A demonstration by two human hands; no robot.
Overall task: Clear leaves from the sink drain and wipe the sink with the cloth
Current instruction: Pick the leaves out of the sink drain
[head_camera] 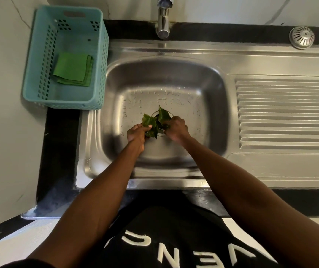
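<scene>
Both grips hold the leaves (155,122) over the drain: left hand (138,133) pinching one clump, right hand (176,127) curled on another. Wet leaves could tear or slip down the drain; cloth (72,69) waits in the basket (96,55) far left of the grips

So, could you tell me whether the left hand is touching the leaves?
Touching: the head view shows the left hand gripping the leaves over the drain.
</scene>
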